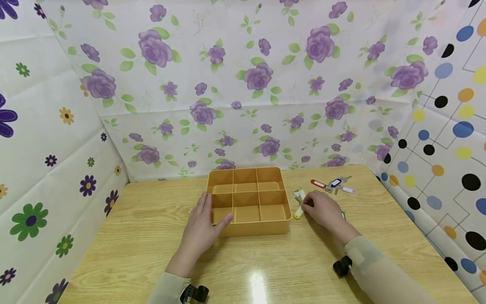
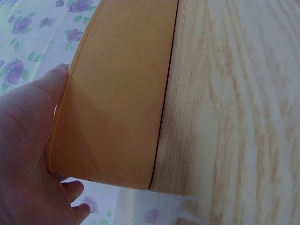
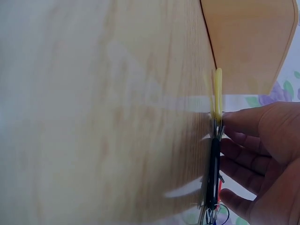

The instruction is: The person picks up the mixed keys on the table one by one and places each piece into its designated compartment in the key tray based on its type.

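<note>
Your left hand [image 1: 201, 228] rests relaxed against box [image 1: 254, 229]; right hand [image 1: 323, 210] touches keys [image 1: 298, 199], grip unclear. Keys likely light, stiff, slick: pinch yellow tag [image 1: 298, 213].

The divided organizer [image 1: 258, 228] sat on the table [image 1: 133, 236], left hand [image 1: 201, 230] at its left end, right hand [image 1: 326, 211] and tagged keys [image 1: 336, 183] to its right.

Counter [image 1: 133, 240]: pale wood, grain visible (a bright glare [image 1: 258, 288] shines on it low in the head view)
Back sheet [image 1: 231, 78]: white, printed with purple roses and green leaves, horizontally creased
Left sheet [image 1: 41, 139]: white, multicoloured daisies
Right sheet [image 1: 444, 169]: white, coloured dots joined by thin lines
</note>
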The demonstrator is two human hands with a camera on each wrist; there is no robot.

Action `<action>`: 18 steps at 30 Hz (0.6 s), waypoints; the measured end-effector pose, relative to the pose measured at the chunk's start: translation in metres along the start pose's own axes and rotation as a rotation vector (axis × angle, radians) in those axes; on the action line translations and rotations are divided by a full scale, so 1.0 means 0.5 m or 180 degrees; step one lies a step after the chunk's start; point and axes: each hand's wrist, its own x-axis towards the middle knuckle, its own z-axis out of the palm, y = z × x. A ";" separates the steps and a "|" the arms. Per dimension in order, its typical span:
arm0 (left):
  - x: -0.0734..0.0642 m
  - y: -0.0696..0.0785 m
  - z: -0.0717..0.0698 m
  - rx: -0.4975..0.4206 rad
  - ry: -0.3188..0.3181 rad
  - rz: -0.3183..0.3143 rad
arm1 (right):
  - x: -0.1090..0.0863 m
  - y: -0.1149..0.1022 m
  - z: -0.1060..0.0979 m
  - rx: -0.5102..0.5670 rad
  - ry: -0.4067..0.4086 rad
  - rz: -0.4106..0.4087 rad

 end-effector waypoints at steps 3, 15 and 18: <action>0.000 0.001 0.001 -0.0010 0.0008 0.0001 | 0.001 0.002 0.002 -0.0016 -0.0003 0.0004; -0.001 0.000 0.002 -0.0002 0.0034 0.0044 | -0.003 -0.002 0.001 0.0101 0.0001 0.0022; 0.000 0.000 0.002 -0.0004 0.0041 0.0052 | -0.007 -0.005 -0.002 0.0149 0.0026 0.0038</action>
